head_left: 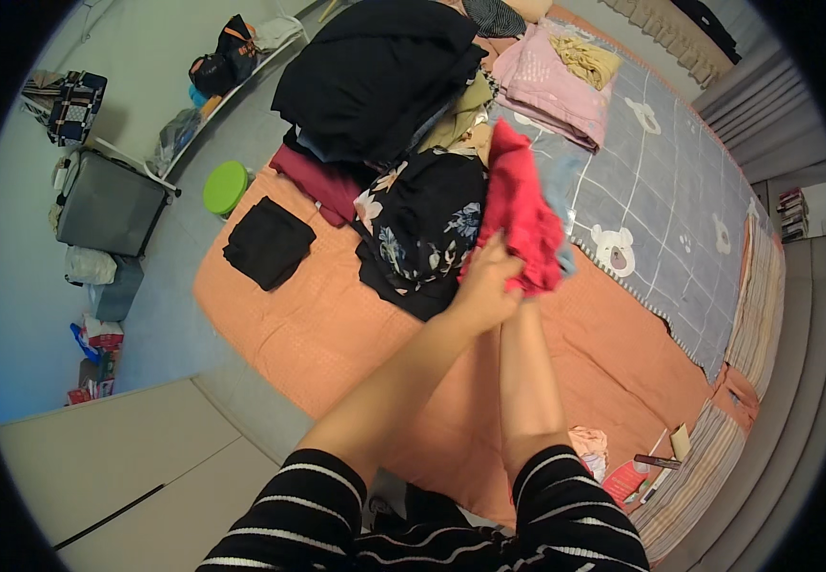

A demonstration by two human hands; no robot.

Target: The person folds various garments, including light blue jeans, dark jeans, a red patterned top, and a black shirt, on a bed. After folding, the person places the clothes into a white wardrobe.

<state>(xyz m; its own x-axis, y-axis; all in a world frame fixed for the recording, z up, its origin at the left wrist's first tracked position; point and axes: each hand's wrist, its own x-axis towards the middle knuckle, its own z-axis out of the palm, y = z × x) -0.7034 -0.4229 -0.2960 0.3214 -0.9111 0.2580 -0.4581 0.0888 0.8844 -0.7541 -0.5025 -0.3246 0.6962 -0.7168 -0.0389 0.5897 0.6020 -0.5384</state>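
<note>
- The person stands over a bed with both bare forearms stretched out, striped black-and-white sleeves pushed up above the elbows.
- The left hand (485, 283) is closed around the lower edge of a crumpled red cloth garment (520, 214), fingers curled over the fabric.
- The right hand is hidden behind the left hand and the cloth; only its forearm shows, running up to the same bunch, so I cannot tell whether it is closed.
- The red garment is lifted off the bed, hanging above the seam where the orange bedspread (317, 334) meets the grey checked blanket with bear prints (661, 191).
- It looks soft and thin, bunched in loose folds, with no clear hem or sleeve showing; a strip of pale blue fabric peeks out just beside its right edge.
- To handle it well, I would judge the grip should move to two separate corners or a seam, so the cloth can fall open instead of staying in one wad.
- Keeping it raised clear of the black floral-print garment (422, 229) just to its left would stop the two from tangling.
- Further back a tall heap of black clothing (375, 76) sits on the bed, a folded black piece (268, 243) lies apart on the orange spread, and folded pink cloth (556, 86) rests on the blanket.
</note>
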